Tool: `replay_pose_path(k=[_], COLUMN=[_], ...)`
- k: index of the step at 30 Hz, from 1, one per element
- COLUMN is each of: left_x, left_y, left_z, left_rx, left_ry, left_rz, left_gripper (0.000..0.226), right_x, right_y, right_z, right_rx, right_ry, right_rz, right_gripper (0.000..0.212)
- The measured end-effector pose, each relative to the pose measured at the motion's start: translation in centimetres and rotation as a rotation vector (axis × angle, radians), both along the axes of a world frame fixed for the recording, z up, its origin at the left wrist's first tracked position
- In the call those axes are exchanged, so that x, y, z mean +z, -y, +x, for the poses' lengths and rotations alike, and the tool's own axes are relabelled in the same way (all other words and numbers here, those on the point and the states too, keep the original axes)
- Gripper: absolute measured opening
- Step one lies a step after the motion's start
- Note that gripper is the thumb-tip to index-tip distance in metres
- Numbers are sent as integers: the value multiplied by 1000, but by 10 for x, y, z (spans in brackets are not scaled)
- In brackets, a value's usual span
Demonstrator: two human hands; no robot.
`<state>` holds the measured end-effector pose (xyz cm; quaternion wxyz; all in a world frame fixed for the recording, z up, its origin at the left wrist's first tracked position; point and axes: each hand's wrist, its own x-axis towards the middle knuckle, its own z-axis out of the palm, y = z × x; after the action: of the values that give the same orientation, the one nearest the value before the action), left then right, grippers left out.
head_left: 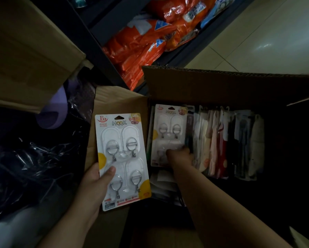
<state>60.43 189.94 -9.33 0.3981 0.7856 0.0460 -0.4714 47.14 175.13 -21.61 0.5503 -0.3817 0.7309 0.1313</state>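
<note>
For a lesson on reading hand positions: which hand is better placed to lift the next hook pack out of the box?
The right hand: it is down in the cardboard box, at the standing hook pack. The left hand is occupied, gripping a second hook pack outside the box.

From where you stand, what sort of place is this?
Likely a shop or stockroom: a cardboard box packed with carded goods, a hook pack in the left hand, and orange bags on a dark shelf.

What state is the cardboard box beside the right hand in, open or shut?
Open: the box has its flap raised, and packets show in a row inside.
</note>
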Motion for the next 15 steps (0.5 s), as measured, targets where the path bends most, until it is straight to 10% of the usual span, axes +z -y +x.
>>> replay_pose_path(k=[15], left_x=[3], left_y=[2], left_z=[-1], left_rx=[-7], left_ry=[11], left_rz=[-11], left_gripper=[24], right_x=[-2], right_y=[-7], right_z=[21], right_rx=[47], right_ry=[28], right_rz=[134], right_gripper=[100])
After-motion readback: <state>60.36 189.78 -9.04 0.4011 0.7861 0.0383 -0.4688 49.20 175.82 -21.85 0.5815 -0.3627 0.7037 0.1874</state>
